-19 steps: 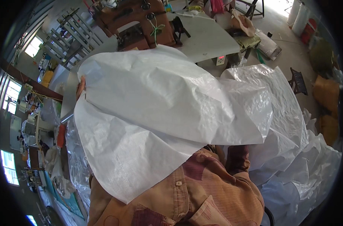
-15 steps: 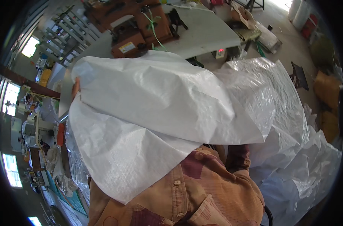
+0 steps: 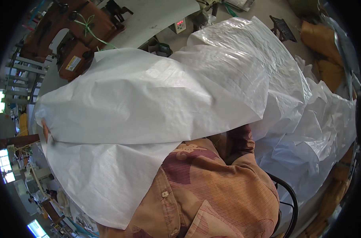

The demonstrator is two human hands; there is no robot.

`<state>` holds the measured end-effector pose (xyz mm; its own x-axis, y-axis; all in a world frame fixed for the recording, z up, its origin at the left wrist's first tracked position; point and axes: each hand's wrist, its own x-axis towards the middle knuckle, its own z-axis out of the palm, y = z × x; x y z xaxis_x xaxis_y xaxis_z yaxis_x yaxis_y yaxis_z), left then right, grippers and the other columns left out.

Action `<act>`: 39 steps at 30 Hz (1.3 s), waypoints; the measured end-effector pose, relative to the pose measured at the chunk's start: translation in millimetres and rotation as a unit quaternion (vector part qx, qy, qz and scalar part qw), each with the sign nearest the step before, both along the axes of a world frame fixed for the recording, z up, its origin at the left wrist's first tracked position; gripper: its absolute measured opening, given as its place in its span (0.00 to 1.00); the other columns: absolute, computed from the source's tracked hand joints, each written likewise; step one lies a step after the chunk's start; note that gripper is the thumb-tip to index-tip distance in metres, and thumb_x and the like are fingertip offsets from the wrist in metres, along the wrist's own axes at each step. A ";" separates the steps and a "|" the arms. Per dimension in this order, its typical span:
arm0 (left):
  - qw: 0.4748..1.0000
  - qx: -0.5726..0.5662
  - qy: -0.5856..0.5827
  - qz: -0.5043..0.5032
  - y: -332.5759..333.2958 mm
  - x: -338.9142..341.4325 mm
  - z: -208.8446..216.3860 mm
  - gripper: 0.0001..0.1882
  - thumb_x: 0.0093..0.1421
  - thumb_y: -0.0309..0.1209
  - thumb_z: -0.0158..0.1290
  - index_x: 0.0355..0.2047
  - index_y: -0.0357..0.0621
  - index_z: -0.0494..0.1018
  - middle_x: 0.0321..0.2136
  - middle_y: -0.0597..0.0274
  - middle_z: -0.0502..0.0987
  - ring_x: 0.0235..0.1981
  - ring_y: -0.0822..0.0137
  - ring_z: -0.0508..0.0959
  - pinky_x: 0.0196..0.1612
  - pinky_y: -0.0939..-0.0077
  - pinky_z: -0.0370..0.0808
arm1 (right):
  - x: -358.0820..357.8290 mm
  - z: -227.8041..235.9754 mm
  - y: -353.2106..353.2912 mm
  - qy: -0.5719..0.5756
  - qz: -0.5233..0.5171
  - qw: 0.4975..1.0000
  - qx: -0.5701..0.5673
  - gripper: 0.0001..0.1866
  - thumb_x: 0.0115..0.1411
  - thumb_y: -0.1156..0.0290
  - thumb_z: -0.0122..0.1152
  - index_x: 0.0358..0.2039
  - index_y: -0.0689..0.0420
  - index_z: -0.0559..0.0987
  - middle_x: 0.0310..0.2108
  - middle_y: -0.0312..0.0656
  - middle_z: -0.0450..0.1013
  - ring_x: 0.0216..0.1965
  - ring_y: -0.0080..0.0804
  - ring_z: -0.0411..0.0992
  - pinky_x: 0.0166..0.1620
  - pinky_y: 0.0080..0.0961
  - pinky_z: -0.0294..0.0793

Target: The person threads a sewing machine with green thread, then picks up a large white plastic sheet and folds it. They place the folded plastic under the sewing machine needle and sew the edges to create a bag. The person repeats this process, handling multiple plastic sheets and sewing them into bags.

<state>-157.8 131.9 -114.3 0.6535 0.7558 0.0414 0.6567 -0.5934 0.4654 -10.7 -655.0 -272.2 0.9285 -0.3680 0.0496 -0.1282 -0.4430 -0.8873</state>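
Note:
A large white woven plastic sheet (image 3: 121, 95), perhaps a sack, spreads across my lap and up to the table edge. At its left end the fingers of my left hand (image 3: 45, 129) pinch the edge, where a fold starts and runs to the right; the rest of that hand is covered. My right sleeve (image 3: 242, 139) goes in under the sheet's near edge, and the right hand itself is hidden. Shiny, clear-looking plastic film (image 3: 236, 71) adjoins the sheet on the right, partly overlapped by it.
A brown industrial sewing machine (image 3: 71, 47) with a green thread stands on the pale table (image 3: 156, 18) at the far left. Beneath the table edge hangs a small control box (image 3: 180, 26) with a red display. More crumpled white plastic (image 3: 307, 139) lies right, beside a black chair frame (image 3: 293, 194).
The view has swung right, so the sewing machine and table sit farther left and higher. The sheet's fold lies straighter; my left hand keeps its grip at the edge.

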 end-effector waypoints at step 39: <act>0.867 0.283 -0.007 0.410 87.6 -648.7 305.3 0.28 0.63 0.46 0.52 0.50 0.30 0.71 0.45 0.42 0.77 0.50 0.46 0.75 0.53 0.59 0.71 | -103.9 439.4 292.6 -0.044 0.586 0.562 0.582 0.13 0.63 0.63 0.58 0.39 0.62 0.77 0.32 0.37 0.75 0.28 0.23 0.72 0.32 0.23 0.75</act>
